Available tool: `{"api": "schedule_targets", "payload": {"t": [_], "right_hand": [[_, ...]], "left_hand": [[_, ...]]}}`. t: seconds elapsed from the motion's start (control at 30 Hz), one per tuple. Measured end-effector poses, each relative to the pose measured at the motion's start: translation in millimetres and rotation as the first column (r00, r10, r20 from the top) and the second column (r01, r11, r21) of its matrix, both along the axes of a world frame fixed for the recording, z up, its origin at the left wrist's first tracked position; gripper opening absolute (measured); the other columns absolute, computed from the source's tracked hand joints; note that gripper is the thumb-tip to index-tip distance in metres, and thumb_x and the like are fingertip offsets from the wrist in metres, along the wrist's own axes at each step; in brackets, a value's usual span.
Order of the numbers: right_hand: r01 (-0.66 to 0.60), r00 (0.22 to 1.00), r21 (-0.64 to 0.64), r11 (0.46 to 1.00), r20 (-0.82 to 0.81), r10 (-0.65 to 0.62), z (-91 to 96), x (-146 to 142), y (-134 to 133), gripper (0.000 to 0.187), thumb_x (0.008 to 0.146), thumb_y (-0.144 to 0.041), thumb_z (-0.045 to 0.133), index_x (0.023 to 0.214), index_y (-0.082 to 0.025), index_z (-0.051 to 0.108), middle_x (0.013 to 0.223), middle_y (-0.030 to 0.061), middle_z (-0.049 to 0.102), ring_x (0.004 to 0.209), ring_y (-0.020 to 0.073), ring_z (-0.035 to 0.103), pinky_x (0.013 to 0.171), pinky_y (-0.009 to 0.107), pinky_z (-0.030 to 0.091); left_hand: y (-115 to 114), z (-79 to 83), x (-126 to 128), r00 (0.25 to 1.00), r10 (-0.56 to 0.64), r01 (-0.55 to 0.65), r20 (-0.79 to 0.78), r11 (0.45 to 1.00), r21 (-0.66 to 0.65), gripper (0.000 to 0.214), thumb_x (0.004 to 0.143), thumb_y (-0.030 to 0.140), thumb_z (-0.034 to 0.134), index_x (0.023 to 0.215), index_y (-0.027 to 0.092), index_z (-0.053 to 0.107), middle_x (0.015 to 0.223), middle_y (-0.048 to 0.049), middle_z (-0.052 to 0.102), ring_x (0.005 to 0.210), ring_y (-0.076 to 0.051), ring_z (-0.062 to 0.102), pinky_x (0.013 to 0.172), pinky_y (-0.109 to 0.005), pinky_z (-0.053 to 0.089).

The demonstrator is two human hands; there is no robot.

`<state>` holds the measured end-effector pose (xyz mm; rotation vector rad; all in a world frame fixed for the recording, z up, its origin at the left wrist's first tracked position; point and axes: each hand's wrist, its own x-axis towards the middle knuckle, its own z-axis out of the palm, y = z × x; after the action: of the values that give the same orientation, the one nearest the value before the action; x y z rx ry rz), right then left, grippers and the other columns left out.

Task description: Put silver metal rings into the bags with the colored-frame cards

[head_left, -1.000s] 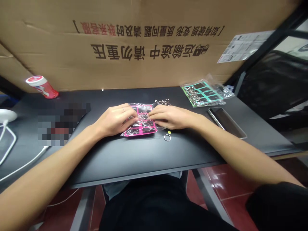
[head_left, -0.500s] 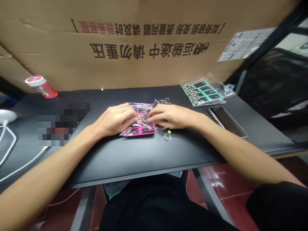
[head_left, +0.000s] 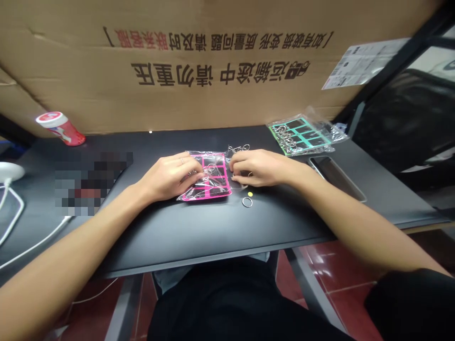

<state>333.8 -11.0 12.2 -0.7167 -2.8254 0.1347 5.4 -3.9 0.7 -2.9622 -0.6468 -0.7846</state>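
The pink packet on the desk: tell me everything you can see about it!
The pink packet is a bright pink card with black rectangles, inside a clear, crinkly plastic bag with small metal wire pieces. It lies flat on the black desk. The left hand rests on its left side; the right hand is at its right edge.

The pink card point(head_left: 208, 177) carries a grid of black rectangles; the green card point(head_left: 302, 136) shows the same black blocks; the desk point(head_left: 213, 232) is matt black; the cardboard point(head_left: 71, 71) is brown with black and red print; the can point(head_left: 61, 129) is red, capped white.
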Motion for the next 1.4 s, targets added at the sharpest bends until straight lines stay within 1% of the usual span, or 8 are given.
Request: {"api": "schedule_targets", "payload": {"t": [0.17,0.23,0.37,0.5,0.6,0.8,1.0,1.4], "right_hand": [[0.192,0.98,0.201,0.96,0.008,-0.198,-2.0,5.7,7.7,0.018,0.104,-0.024,0.061,0.095,-0.017,0.075,0.109,0.0143,0.077,0.095,0.0272,0.068,0.084,0.039,0.052],[0.206,0.978,0.233,0.95,-0.05,-0.2,-2.5,6.1,8.6,0.019,0.105,-0.025,0.06,0.096,-0.017,0.075,0.108,0.0144,0.077,0.095,0.0277,0.068,0.085,0.041,0.053],[0.011,0.991,0.154,0.988,-0.134,0.009,-5.5,-1.4,1.9,0.02,0.108,-0.028,0.058,0.109,-0.017,0.076,0.111,0.0131,0.077,0.101,0.0261,0.071,0.089,0.04,0.059],[-0.12,0.981,0.106,0.987,-0.138,0.134,-12.8,-12.7,-6.1,0.031,0.11,-0.026,0.056,0.135,-0.019,0.072,0.134,0.0148,0.075,0.123,0.0272,0.07,0.101,0.042,0.061],[-0.127,0.983,0.067,0.99,-0.125,0.134,-15.1,-14.8,-5.4,0.037,0.111,-0.024,0.054,0.144,-0.019,0.069,0.14,0.0141,0.074,0.13,0.0268,0.068,0.109,0.043,0.059],[-0.097,0.99,0.025,0.995,-0.1,0.099,-11.7,-10.1,-1.0,0.034,0.111,-0.025,0.053,0.138,-0.018,0.074,0.137,0.0151,0.075,0.125,0.0281,0.07,0.107,0.046,0.06],[-0.076,0.991,0.046,0.996,-0.11,0.08,-12.9,-11.5,-4.0,0.046,0.111,-0.02,0.051,0.155,-0.021,0.063,0.147,0.0157,0.07,0.133,0.028,0.066,0.112,0.047,0.058],[-0.089,0.993,-0.005,0.996,-0.082,0.088,-9.4,-12.8,-4.5,0.038,0.111,-0.021,0.05,0.144,-0.018,0.07,0.144,0.0158,0.071,0.129,0.0292,0.065,0.111,0.049,0.057]], "left_hand": [[0.4,-0.7,-0.7,1.0,-0.002,0.002,0.0,1.0,-0.002,0.014,0.109,0.03,0.062,0.107,0.021,0.072,0.1,-0.0058,0.078,0.092,-0.02,0.073,0.083,-0.033,0.059],[0.4,-0.9,-0.7,1.0,0.003,-0.003,0.002,1.0,-0.003,0.013,0.109,0.03,0.062,0.107,0.022,0.072,0.1,-0.0057,0.078,0.092,-0.02,0.073,0.083,-0.032,0.059],[-0.1,-1.0,-0.4,1.0,0.006,-0.006,-0.008,1.0,-0.001,0.013,0.109,0.03,0.063,0.107,0.021,0.072,0.1,-0.006,0.077,0.093,-0.02,0.073,0.084,-0.032,0.059],[-0.5,-0.3,-0.2,1.0,-0.001,0.001,-0.012,1.0,0.009,0.016,0.11,0.031,0.061,0.106,0.021,0.072,0.099,-0.0061,0.077,0.091,-0.02,0.072,0.084,-0.033,0.059],[-0.3,0.1,-0.4,1.0,-0.007,0.007,-0.014,1.0,0.009,0.015,0.11,0.031,0.061,0.106,0.021,0.072,0.098,-0.0059,0.077,0.09,-0.02,0.072,0.085,-0.033,0.059],[-0.1,-0.1,-0.6,1.0,0.002,-0.002,-0.016,1.0,-0.005,0.016,0.109,0.032,0.061,0.105,0.021,0.073,0.098,-0.0058,0.077,0.091,-0.02,0.073,0.085,-0.033,0.059],[0.4,0.4,0.3,1.0,-0.004,0.004,-0.02,1.0,0.001,0.016,0.109,0.032,0.061,0.106,0.021,0.073,0.098,-0.0056,0.077,0.089,-0.02,0.072,0.085,-0.034,0.059],[0.2,-1.3,0.5,1.0,-0.003,0.003,-0.026,1.0,-0.006,0.016,0.11,0.032,0.061,0.107,0.021,0.072,0.099,-0.0058,0.077,0.09,-0.02,0.073,0.084,-0.033,0.058]]}}
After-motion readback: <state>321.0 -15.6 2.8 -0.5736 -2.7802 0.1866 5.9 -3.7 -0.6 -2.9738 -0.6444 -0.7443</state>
